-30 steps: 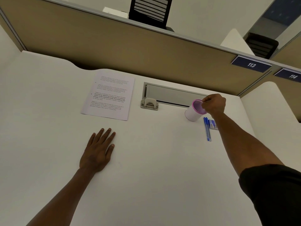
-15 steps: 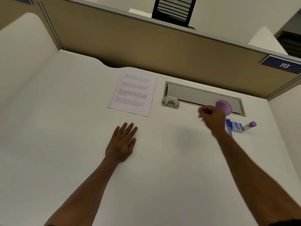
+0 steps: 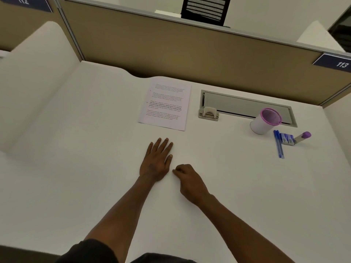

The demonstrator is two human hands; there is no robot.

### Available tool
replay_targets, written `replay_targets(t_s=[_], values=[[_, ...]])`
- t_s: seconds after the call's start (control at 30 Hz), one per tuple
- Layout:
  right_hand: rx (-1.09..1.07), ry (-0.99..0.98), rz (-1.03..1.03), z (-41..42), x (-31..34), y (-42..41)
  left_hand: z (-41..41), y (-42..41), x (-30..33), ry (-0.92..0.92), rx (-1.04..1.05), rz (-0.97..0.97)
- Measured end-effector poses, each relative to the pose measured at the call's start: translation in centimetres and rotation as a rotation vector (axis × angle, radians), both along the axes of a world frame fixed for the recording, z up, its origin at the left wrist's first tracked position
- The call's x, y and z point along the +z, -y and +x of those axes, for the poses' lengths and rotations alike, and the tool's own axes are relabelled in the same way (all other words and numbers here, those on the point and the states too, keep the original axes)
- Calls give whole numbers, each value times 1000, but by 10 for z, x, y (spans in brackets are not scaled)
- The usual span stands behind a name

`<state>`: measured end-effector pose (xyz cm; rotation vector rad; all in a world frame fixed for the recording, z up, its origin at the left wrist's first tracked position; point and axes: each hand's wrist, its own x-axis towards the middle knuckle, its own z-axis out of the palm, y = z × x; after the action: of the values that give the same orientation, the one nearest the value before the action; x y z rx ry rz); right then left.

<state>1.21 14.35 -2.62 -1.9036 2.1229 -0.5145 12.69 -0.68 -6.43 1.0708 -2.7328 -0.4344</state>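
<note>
Centrally, left hand [image 3: 156, 164] lies flat, fingers straight, near sheet [image 3: 165, 105]; right hand [image 3: 190, 182] beside, fingers curled, seemingly empty.

white desk [image 3: 91, 168], paper sheet [image 3: 165, 106], cup [image 3: 262, 124], pens [image 3: 278, 144]

The counter [image 3: 95, 168] was plain white. The cup [image 3: 260, 126] was white with a pink-purple rim. The pens [image 3: 278, 144] were blue, and the glue stick [image 3: 302, 137] had a purple cap. The sheet of paper [image 3: 165, 105] was white with black print. The partition [image 3: 171, 48] was tan, its number plate [image 3: 334, 62] navy with white digits.
</note>
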Motion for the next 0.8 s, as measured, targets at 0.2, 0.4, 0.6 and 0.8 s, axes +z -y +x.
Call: replay_targets(t_s=[0.2, 0.4, 0.6, 0.8], values=[[-126, 165, -80, -11, 4, -20, 0, 0, 1, -16, 3, 5], [-278, 158, -6, -5, 7, -16, 1, 0, 1, -48, -1, 13], [-246, 138, 67, 2, 5, -21, 2, 0, 0, -41, -6, 16], [-370, 105, 109, 3, 3, -24, 1, 1, -1, -33, -5, 11]])
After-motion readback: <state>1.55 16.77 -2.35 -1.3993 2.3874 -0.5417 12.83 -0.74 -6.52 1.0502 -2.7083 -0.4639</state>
